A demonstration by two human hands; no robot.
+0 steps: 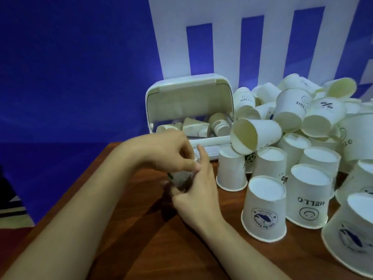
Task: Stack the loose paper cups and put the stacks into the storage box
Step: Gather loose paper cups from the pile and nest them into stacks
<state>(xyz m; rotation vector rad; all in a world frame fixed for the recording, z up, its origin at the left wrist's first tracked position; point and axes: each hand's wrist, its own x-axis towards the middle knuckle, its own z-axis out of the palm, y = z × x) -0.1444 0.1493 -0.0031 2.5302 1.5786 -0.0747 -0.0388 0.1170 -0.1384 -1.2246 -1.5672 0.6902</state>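
Here a small cup (179, 176), mostly hidden, sits on the table (125, 229) just in front of the storage box (189, 106); the left hand (163, 152) pinches its top, the right hand (198, 197) grips its base. Right of the box lies a cup pile (298, 122).

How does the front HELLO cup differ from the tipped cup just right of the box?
Pose: HELLO cup stands upside down on the table; tipped cup lies sideways atop other cups. View: HELLO cup shows its closed base, tipped cup its open mouth. Print: HELLO cup's smiley shows; tipped cup's isn't visible. Both white paper.
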